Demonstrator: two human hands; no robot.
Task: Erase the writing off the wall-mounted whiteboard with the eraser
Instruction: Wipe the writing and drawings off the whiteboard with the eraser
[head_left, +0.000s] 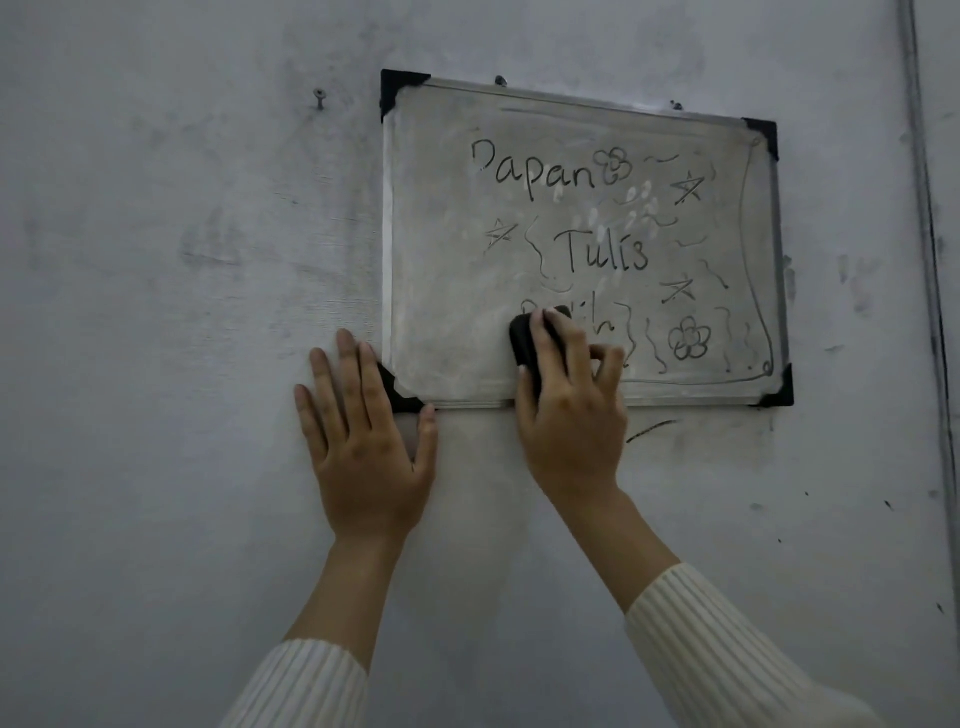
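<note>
A small whiteboard (447, 270) with a metal frame and black corner caps hangs tilted on the wall. Black marker writing covers it: "Papan", "Tulis", a partly smeared third word, stars, flowers and squiggles. My right hand (571, 415) grips a black eraser (524, 340) and presses it on the board's lower middle, over the smeared word. My left hand (363, 431) lies flat with straight fingers on the wall and the board's lower left corner. The board's left side looks grey and wiped.
The wall (156, 312) is pale grey and scuffed. A screw (320, 96) sticks out left of the board. A vertical edge or pipe (930, 260) runs down the far right. A dark marker stroke (652, 430) sits just below the board.
</note>
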